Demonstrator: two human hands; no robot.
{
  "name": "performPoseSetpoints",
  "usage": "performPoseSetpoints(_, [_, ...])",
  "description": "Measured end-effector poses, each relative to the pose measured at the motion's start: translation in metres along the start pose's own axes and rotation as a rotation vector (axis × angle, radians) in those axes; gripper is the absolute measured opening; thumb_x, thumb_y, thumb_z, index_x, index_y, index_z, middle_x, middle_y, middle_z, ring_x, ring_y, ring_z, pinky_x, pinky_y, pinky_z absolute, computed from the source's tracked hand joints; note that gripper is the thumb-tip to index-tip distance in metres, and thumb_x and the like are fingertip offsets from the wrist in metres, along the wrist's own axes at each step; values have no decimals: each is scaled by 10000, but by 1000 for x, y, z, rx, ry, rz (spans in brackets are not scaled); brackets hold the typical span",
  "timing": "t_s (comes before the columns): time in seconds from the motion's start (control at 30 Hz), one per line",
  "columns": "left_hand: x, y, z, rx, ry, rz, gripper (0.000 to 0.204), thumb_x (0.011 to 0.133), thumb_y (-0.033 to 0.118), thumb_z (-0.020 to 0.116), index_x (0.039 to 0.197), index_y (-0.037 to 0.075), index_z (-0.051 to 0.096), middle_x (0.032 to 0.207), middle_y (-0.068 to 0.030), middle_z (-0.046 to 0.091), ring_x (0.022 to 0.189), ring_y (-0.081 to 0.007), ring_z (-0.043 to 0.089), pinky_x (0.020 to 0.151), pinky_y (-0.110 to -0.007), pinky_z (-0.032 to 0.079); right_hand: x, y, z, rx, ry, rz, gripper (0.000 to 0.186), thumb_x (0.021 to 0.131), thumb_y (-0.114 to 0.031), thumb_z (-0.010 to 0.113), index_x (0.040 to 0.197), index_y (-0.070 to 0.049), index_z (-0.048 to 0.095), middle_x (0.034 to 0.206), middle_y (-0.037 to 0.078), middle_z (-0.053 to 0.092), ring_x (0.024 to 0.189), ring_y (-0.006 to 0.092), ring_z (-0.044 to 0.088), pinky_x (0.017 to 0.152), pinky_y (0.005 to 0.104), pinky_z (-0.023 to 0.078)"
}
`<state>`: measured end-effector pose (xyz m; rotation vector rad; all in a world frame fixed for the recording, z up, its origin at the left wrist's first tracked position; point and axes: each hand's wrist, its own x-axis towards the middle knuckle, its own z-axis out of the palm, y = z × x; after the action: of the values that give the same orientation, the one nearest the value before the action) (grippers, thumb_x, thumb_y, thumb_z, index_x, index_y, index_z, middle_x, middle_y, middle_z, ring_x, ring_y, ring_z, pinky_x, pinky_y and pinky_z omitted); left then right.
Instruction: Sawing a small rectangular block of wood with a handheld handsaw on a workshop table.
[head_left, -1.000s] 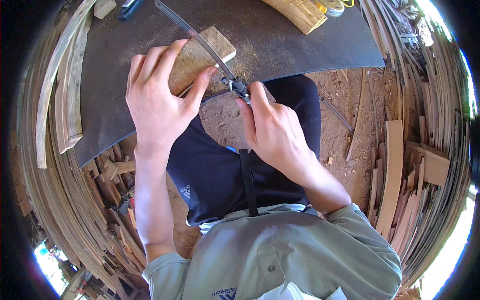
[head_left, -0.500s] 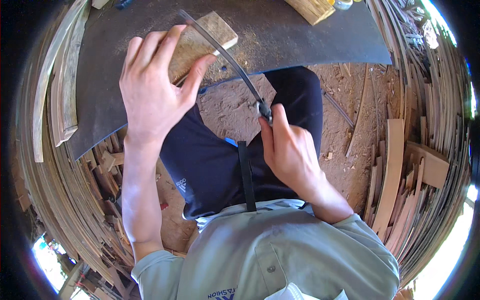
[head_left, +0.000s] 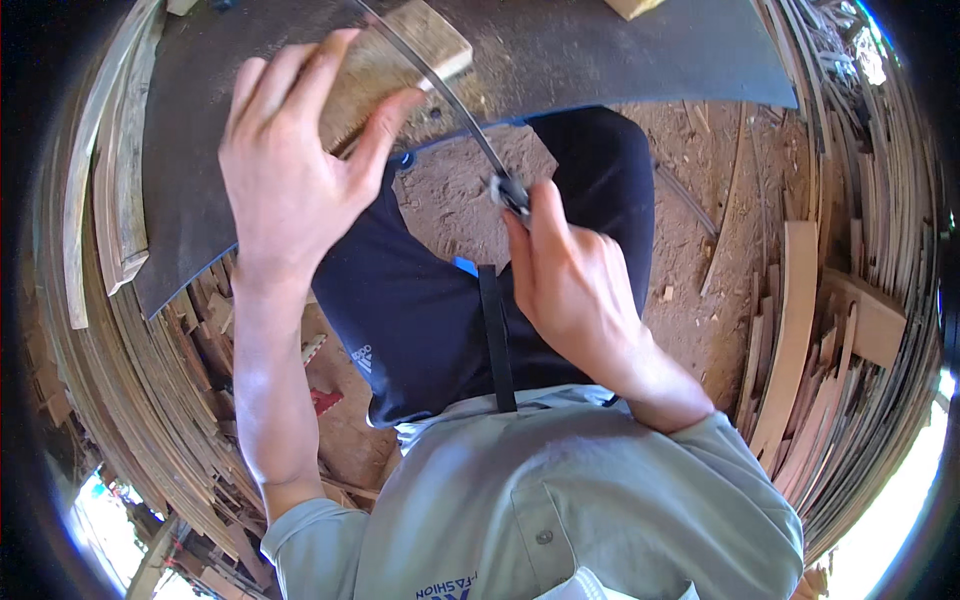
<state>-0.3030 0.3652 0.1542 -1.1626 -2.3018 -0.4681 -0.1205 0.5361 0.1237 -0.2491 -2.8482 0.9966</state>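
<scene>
Dark grey flat tabletop [head_left: 640, 65], tall stacks of thin brown wood strips [head_left: 885, 190] L & R, reddish-brown dirt floor [head_left: 695, 265] below. Pale rectangular wood block [head_left: 425, 45] on tabletop nr front edge, tan sawdust [head_left: 492, 88] just beside. L hand [head_left: 290, 155]: fingers spread, thumb wide, laid on block; can't tell how firmly. R hand [head_left: 575, 270]: gripping dark handle [head_left: 513, 197] of narrow grey metal blade [head_left: 458, 108], slanting up-left over block; blade/block contact unclear.
</scene>
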Motion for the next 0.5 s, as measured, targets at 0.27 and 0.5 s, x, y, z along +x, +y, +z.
performPoseSetpoints(0.27, [3, -4, -5, 38, -76, -35, 441, 932, 276, 844, 1290, 38, 744, 1129, -122, 753, 1009, -325, 692, 892, -421, 549, 38, -8, 9, -22, 107, -120, 203, 1071, -157, 646, 1060, -20, 497, 536, 175, 556, 486, 399, 625, 439, 502, 469])
performPoseSetpoints(0.5, [6, -5, -4, -15, -69, -88, 448, 938, 318, 841, 1273, 37, 743, 1102, -105, 752, 996, -314, 693, 884, -423, 552, -28, 18, -10, 87, -13, 25, 157, 1062, -105, 657, 1106, -10, 540, 627, 219, 614, 571, 451, 661, 468, 527, 459])
